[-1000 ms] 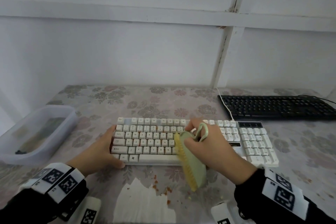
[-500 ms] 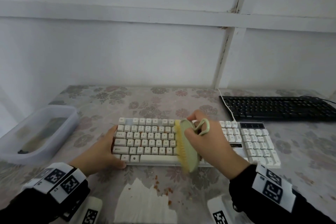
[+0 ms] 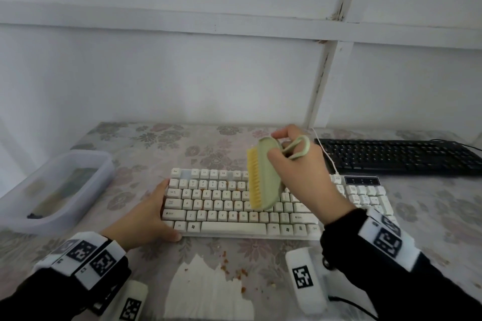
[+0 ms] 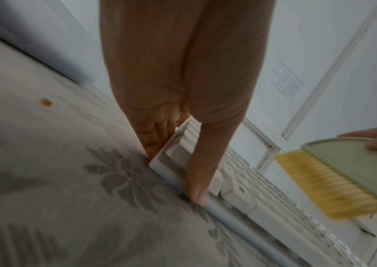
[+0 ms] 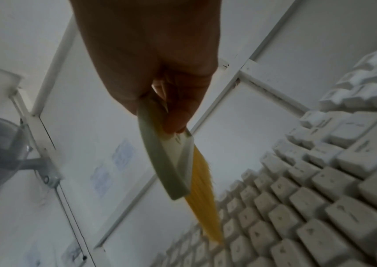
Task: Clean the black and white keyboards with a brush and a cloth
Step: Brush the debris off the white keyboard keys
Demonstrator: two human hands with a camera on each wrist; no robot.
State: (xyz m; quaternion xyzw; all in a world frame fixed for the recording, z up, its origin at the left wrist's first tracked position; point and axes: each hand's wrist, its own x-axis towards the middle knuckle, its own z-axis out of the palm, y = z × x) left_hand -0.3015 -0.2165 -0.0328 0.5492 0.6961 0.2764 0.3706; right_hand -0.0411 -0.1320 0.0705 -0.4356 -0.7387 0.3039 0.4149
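Observation:
The white keyboard point(image 3: 221, 203) lies across the middle of the flowered table, with orange crumbs between keys near its top rows. My left hand point(image 3: 146, 216) holds its left end, thumb along the front edge, fingers against the side point(image 4: 157, 142). My right hand point(image 3: 300, 177) grips a pale green brush point(image 3: 268, 177) with yellow bristles point(image 5: 203, 202), raised above the keyboard's centre with the bristles turned left. The black keyboard point(image 3: 396, 156) sits at the back right. No cloth is in view.
A translucent plastic tub point(image 3: 54, 187) stands at the left. Orange crumbs point(image 3: 234, 268) and a torn white patch point(image 3: 208, 292) lie on the table in front of the white keyboard. A white cable point(image 3: 326, 156) runs toward the wall.
My right hand has lifted the brush up and back, from the keyboard's front edge to above its upper rows. The left hand has stayed on the left end.

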